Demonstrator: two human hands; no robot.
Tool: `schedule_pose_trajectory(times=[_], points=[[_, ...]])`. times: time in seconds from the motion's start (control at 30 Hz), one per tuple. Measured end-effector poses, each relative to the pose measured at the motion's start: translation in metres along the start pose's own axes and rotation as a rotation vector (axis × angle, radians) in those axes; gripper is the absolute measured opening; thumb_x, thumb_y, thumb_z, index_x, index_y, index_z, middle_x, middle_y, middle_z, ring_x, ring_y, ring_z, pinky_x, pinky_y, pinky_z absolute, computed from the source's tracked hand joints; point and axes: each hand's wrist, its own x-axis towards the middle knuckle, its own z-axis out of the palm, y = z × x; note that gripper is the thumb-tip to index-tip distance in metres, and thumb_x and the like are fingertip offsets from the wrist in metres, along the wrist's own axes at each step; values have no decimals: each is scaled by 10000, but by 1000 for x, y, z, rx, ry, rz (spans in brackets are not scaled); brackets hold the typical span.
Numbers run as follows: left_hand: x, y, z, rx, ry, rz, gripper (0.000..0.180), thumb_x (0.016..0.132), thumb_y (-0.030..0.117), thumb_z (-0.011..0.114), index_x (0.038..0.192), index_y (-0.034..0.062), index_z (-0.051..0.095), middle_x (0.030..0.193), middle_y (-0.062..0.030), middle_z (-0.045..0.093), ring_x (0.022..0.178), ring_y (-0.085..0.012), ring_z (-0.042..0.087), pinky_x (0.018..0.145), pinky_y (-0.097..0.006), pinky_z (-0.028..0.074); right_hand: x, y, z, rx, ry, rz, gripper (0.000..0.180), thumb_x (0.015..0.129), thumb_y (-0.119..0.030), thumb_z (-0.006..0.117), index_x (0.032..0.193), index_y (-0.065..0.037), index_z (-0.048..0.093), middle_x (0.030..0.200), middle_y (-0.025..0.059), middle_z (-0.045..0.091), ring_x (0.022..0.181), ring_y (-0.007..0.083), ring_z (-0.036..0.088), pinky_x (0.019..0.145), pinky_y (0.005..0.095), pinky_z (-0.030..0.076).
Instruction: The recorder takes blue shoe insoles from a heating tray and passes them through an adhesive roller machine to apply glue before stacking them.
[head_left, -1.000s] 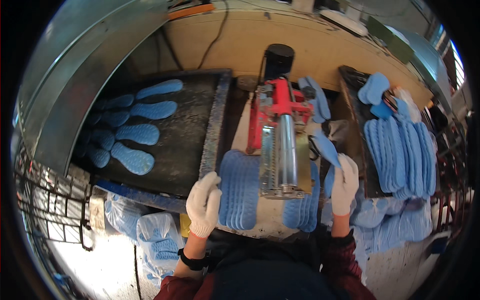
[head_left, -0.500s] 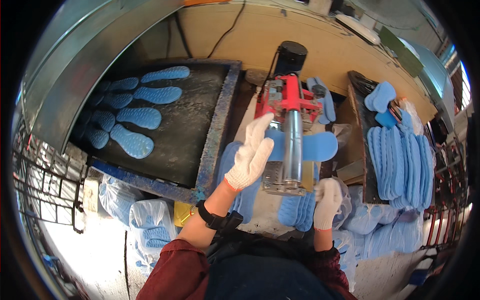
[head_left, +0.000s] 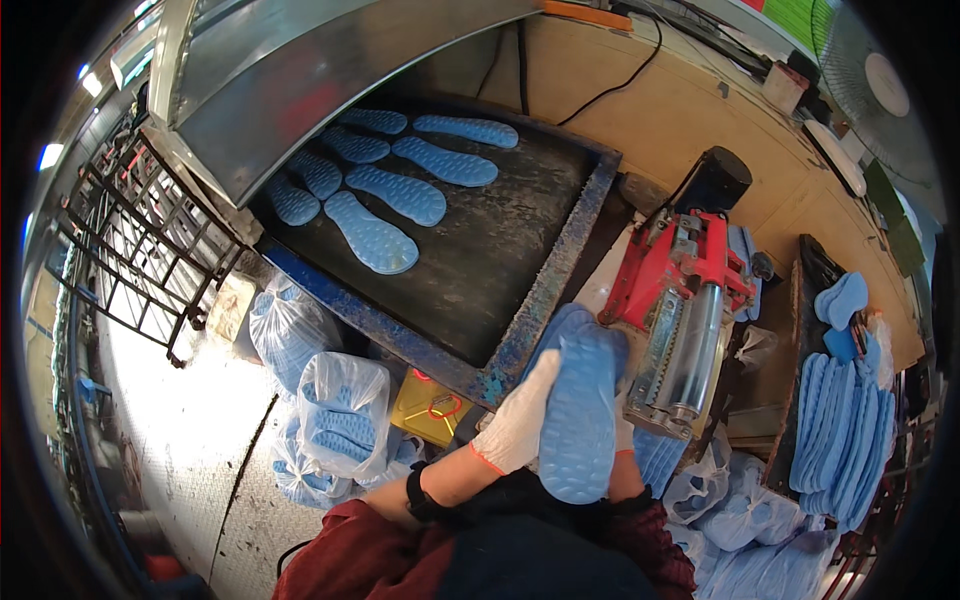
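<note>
My left hand [head_left: 520, 420], in a white knit glove, grips the left edge of a blue shoe insole [head_left: 578, 425] held flat in front of my body. My right hand [head_left: 624, 436] is mostly hidden under the insole's right side; only a sliver of its glove shows, touching the insole. A second blue insole [head_left: 565, 335] lies just beyond the held one. Right of the hands stands a red roller machine [head_left: 690, 300] with a steel roller [head_left: 695, 350]. Several blue insoles [head_left: 370, 232] lie on the black conveyor belt [head_left: 490, 270] at upper left.
A metal hood [head_left: 300, 70] covers the belt's far end. Clear bags of blue insoles [head_left: 335, 415] and a yellow can [head_left: 432, 408] sit on the floor at left. Stacked insoles [head_left: 840, 430] fill a tray at right. A wire rack [head_left: 140, 250] stands far left.
My left hand has come back from the machine's roller to the insole. My right hand rose from the lower stack. Both now hold one insole before me, and the view has swung left.
</note>
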Motion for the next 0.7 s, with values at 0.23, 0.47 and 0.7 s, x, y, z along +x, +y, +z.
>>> schedule_pose_trajectory(times=[0.23,0.47,0.7], points=[[58,68,-50,-164,306,520,506,1030,308,503,1380,-47,418,1164,-143,638,1064,-220,634,909,-353,530,13,-9,-41,491,145,202,489,978,-171,546,1427,-6,443,1416,171,499,1294,307,477,1117,439,340],[63,85,-50,297,824,517,620,954,265,574,1458,-21,355,1306,-162,584,1196,-285,571,989,-339,452,-11,-25,-131,460,508,313,446,1000,-103,501,1428,5,435,1350,132,544,1220,223,532,1061,333,385],[59,20,30,679,-225,917,596,1064,277,359,1537,-38,182,1608,-166,199,1482,-288,219,1203,-408,200,48,-77,-219,-566,364,-252,427,770,75,607,1149,-103,691,1209,139,617,1057,353,575,919,398,474]])
